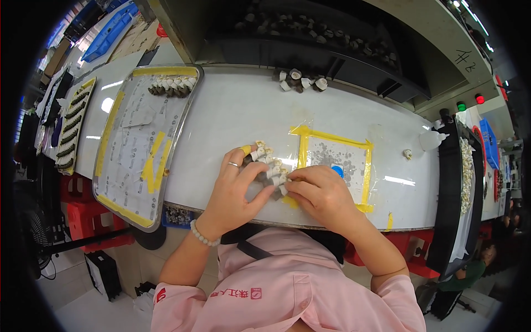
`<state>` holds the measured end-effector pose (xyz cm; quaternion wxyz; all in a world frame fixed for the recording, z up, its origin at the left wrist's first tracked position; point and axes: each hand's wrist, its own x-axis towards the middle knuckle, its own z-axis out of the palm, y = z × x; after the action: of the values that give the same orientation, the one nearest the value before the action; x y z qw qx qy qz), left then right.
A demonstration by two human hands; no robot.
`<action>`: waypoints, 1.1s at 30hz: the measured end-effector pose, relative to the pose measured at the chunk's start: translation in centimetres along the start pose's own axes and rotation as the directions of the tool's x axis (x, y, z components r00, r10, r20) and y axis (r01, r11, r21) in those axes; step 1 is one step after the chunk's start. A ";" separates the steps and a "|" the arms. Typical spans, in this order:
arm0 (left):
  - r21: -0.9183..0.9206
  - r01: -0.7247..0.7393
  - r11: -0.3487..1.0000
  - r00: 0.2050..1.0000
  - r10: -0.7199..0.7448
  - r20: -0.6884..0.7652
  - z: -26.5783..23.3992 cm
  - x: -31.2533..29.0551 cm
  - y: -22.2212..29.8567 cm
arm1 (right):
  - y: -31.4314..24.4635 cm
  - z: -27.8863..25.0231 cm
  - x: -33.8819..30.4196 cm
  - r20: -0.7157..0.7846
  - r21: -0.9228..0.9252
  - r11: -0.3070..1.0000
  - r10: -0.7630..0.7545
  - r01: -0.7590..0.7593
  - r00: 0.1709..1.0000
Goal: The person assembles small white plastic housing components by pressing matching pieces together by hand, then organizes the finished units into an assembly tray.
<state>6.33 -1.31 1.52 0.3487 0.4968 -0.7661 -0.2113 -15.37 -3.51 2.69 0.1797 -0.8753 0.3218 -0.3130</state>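
A slanting row of small white-and-grey cylindrical pieces (269,164) with yellowish tops lies on the white tabletop, between my two hands. My left hand (232,188) curves around the row from the left, with a yellow wrap on one fingertip near its far end and the thumb by its near end. With fingers pinched together, my right hand (323,196) is at the near right end of the row, touching the last pieces. Whatever its fingertips grip is too small to make out. Just beyond the right hand lies a blue round cap (337,170).
Yellow tape (365,177) frames a grey-spotted patch on the table. A metal tray (160,182) at left holds more such pieces (172,85). Loose pieces (301,81) sit before the black-fronted cabinet (326,66). A white squeeze bottle (431,140) and black tray (449,193) stand right.
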 end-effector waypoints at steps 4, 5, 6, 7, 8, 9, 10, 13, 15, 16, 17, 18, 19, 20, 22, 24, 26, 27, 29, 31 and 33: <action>0.029 -0.040 0.999 0.999 0.039 0.019 0.1 0.0 0.8 | -0.4 0.2 0.1 0.013 0.013 0.999 0.035 -0.035 0.999; 0.062 -0.037 0.997 0.999 0.037 0.010 0.0 -0.2 1.0 | -0.6 0.3 0.3 0.001 0.019 0.999 0.050 -0.050 0.999; 0.077 -0.030 0.997 1.000 0.030 0.002 0.3 -0.3 1.1 | -0.8 0.5 0.5 -0.010 0.027 0.998 0.063 -0.063 0.998; 0.086 -0.036 0.996 0.999 0.039 -0.026 0.8 -0.4 1.3 | -1.0 0.5 0.3 -0.011 0.040 0.998 0.046 -0.046 0.999; 0.105 -0.042 0.994 0.997 0.048 -0.056 1.0 -0.4 1.3 | -1.0 0.6 0.0 -0.018 0.032 0.996 0.083 -0.082 0.996; 0.136 -0.028 0.990 0.997 0.038 -0.068 1.0 -0.3 1.4 | -0.9 0.7 -0.1 -0.024 0.029 0.993 0.115 -0.114 0.993; 0.113 -0.026 0.993 0.998 0.032 -0.048 1.0 -0.1 1.5 | -1.0 0.6 -0.1 -0.024 0.022 0.993 0.116 -0.116 0.993; 0.110 -0.002 0.994 1.000 0.004 -0.014 1.0 0.0 2.1 | -1.3 0.4 -0.2 0.000 0.062 0.985 0.159 -0.159 0.987; 0.116 0.009 0.993 1.000 -0.010 0.008 1.0 0.0 2.4 | -1.4 0.3 -0.1 0.006 0.070 0.986 0.150 -0.150 0.989; 0.130 0.039 0.991 0.999 -0.043 0.026 0.9 0.0 2.6 | -1.3 0.4 -0.1 0.013 0.088 0.984 0.152 -0.153 0.988; 0.135 0.063 0.989 0.996 -0.071 0.050 1.0 0.2 2.8 | -1.3 0.3 -0.2 0.020 0.098 0.981 0.164 -0.165 0.986; 0.130 0.059 0.990 0.996 -0.066 0.053 1.0 0.3 2.9 | -1.2 0.2 -0.2 0.018 0.093 0.981 0.169 -0.170 0.985; 0.149 0.067 0.987 0.995 -0.077 0.066 0.9 0.3 2.9 | -1.2 0.1 -0.1 0.023 0.114 0.982 0.150 -0.151 0.988; 0.168 0.070 0.983 0.993 -0.085 0.082 0.7 0.5 3.0 | -1.2 0.0 0.0 0.025 0.133 0.982 0.133 -0.135 0.991; 0.182 0.067 0.981 0.992 -0.085 0.092 0.7 0.7 3.2 | -1.3 -0.1 0.0 0.011 0.125 0.983 0.133 -0.133 0.991; 0.220 0.079 0.972 0.992 -0.098 0.076 0.9 0.8 3.3 | -1.2 -0.4 -0.2 -0.004 0.122 0.985 0.124 -0.122 0.992; 0.216 0.070 0.974 0.994 -0.085 0.062 1.1 0.9 3.1 | -1.4 -0.7 -0.7 -0.031 0.136 0.984 0.122 -0.117 0.992; 0.217 0.071 0.974 0.996 -0.081 0.039 1.2 0.9 3.1 | -1.4 -0.9 -1.0 -0.036 0.137 0.983 0.124 -0.118 0.992; 0.222 0.065 0.973 0.997 -0.074 0.035 1.3 0.9 2.9 | -1.3 -1.5 -2.0 -0.064 0.144 0.978 0.161 -0.151 0.985; 0.248 0.068 0.966 0.997 -0.075 0.018 1.1 0.7 3.0 | -1.2 -2.3 -3.4 -0.094 0.140 0.977 0.177 -0.163 0.980; 0.172 0.067 0.983 0.998 -0.065 -0.013 1.0 0.7 3.1 | -1.0 -2.9 -4.7 -0.143 0.134 0.970 0.222 -0.203 0.965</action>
<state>3.49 -0.73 3.11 0.3000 0.5510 -0.7634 -0.1537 -19.69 0.03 3.32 0.2380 -0.7963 0.4077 -0.3783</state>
